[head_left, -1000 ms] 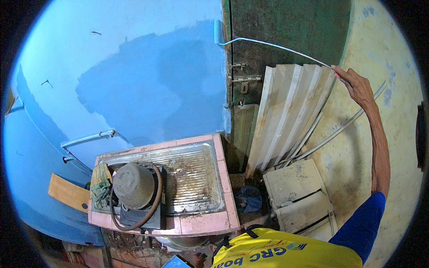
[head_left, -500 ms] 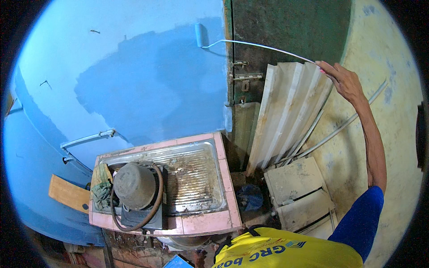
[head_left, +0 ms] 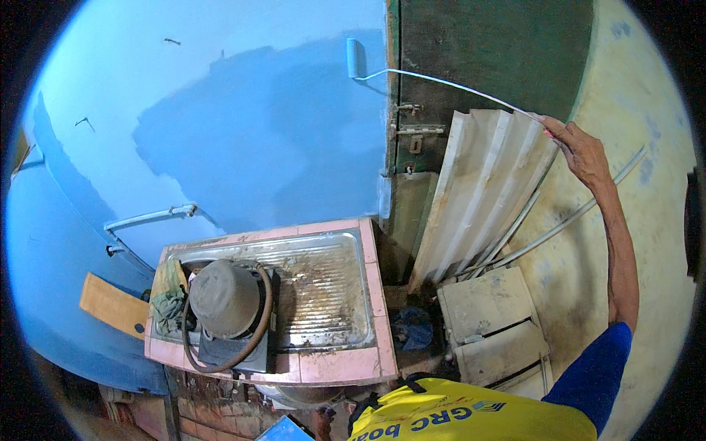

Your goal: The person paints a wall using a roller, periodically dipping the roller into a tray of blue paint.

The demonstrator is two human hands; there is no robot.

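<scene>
My right hand [head_left: 581, 151] is raised at the right and grips the end of a long thin pole of a paint roller [head_left: 356, 57]. The roller head rests against the blue wall [head_left: 250, 125] near its right edge, beside a dark green door [head_left: 485, 51]. A darker, freshly painted patch covers the middle of the wall under the roller. My left hand is out of view.
Below the wall stands a pink-tiled counter with a metal sink tray [head_left: 323, 294], a round pot [head_left: 224, 298] with a hose around it, and a rag. Corrugated sheets [head_left: 485, 191] and pipes lean at the right. Pale boxes [head_left: 489, 323] lie beneath them.
My right hand has shifted left and down a little, and the roller head has travelled left and upward along the wall away from the door edge.
</scene>
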